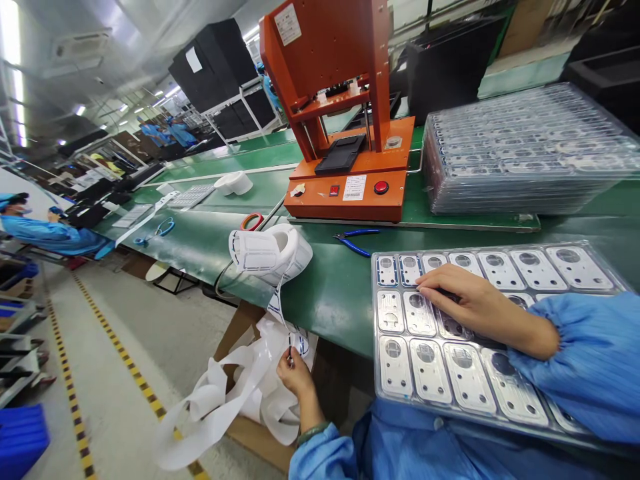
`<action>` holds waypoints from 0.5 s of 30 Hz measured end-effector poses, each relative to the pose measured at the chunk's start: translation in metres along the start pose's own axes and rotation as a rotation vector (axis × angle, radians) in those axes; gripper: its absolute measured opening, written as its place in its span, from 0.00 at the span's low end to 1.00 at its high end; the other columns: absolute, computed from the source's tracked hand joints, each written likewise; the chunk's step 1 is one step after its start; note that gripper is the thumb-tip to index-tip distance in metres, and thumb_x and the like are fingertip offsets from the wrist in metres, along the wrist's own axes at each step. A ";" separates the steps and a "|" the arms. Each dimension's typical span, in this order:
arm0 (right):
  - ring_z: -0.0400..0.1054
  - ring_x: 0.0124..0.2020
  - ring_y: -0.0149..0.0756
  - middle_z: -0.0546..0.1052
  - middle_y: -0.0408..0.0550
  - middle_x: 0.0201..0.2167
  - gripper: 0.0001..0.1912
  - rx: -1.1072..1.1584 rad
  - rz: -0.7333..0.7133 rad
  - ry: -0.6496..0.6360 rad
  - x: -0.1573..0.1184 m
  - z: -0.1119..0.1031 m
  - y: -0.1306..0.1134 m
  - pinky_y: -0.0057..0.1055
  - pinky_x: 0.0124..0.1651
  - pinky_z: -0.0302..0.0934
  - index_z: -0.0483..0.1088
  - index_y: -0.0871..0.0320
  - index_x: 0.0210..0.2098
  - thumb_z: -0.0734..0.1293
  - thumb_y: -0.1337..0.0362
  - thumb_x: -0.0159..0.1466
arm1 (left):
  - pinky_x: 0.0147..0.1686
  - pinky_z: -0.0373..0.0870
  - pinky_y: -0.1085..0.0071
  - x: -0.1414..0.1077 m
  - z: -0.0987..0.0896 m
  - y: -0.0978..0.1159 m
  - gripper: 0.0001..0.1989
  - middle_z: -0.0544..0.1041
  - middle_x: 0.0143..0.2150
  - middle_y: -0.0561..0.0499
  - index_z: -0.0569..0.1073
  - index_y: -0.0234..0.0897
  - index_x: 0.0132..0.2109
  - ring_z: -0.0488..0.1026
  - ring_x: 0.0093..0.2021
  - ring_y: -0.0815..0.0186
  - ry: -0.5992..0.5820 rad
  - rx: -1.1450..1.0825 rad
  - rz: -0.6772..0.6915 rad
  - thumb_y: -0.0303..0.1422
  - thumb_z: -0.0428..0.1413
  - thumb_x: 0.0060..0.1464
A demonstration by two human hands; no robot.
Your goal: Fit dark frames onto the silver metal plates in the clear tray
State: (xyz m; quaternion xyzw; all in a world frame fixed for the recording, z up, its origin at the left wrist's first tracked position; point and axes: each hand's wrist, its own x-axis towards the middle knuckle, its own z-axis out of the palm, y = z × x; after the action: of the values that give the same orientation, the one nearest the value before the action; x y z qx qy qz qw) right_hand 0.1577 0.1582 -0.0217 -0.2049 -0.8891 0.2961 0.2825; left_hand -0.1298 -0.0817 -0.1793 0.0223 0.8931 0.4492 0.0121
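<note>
Green bench [340,293]: white roll [255,250], blue pliers [356,247], scissors [164,227], tray [375,300].

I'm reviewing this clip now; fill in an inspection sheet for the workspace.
Surface: green bench, glossy, running off to the far left.
Job's things: clear tray of silver plates; white roll with a strip hanging past the bench edge.
Clutter: blue pliers, scissors, tape ring; loose white strips spill from a cardboard box.
Hands: right hand spread over the tray; left hand at the strip's lower end, grip unclear.
Cables: one dark cable curving at the bench edge near the roll.
Surroundings: orange press, stacked trays, seated co-worker in blue, striped floor lines.
</note>
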 end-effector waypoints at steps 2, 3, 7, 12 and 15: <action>0.68 0.41 0.39 0.75 0.49 0.37 0.08 0.001 -0.006 -0.001 0.000 0.000 0.000 0.37 0.45 0.63 0.70 0.55 0.40 0.60 0.63 0.67 | 0.41 0.71 0.63 -0.002 -0.003 0.003 0.10 0.72 0.47 0.47 0.71 0.35 0.44 0.71 0.44 0.63 0.006 0.039 -0.031 0.35 0.54 0.57; 0.68 0.41 0.39 0.75 0.49 0.37 0.08 0.001 -0.009 -0.002 0.000 0.000 0.000 0.37 0.45 0.63 0.70 0.55 0.40 0.60 0.63 0.67 | 0.42 0.71 0.62 -0.003 -0.004 0.005 0.09 0.72 0.47 0.47 0.71 0.35 0.43 0.71 0.45 0.63 0.000 0.047 -0.048 0.34 0.55 0.57; 0.67 0.40 0.39 0.75 0.49 0.36 0.08 0.001 -0.017 -0.007 0.000 -0.001 -0.001 0.37 0.45 0.63 0.70 0.55 0.40 0.60 0.63 0.67 | 0.41 0.71 0.63 -0.003 -0.007 0.013 0.08 0.72 0.45 0.48 0.72 0.35 0.41 0.71 0.44 0.62 -0.090 -0.011 -0.151 0.34 0.57 0.55; 0.68 0.41 0.39 0.75 0.48 0.36 0.08 -0.002 -0.030 -0.007 0.001 -0.002 -0.002 0.37 0.45 0.63 0.70 0.56 0.40 0.60 0.64 0.67 | 0.36 0.74 0.67 -0.003 -0.007 0.025 0.10 0.74 0.38 0.49 0.71 0.34 0.39 0.75 0.37 0.66 -0.283 -0.337 -0.259 0.37 0.52 0.59; 0.68 0.40 0.38 0.75 0.48 0.36 0.08 0.003 -0.036 -0.001 0.001 -0.002 -0.002 0.36 0.45 0.63 0.71 0.56 0.39 0.60 0.64 0.66 | 0.42 0.74 0.68 -0.001 -0.009 0.032 0.09 0.76 0.38 0.48 0.71 0.39 0.32 0.76 0.43 0.63 -0.385 -0.539 -0.290 0.36 0.51 0.59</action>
State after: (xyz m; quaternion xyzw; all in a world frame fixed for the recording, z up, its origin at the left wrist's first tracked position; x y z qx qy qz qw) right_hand 0.1577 0.1583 -0.0184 -0.1881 -0.8925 0.2921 0.2877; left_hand -0.1278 -0.0700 -0.1484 -0.0246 0.7178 0.6496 0.2493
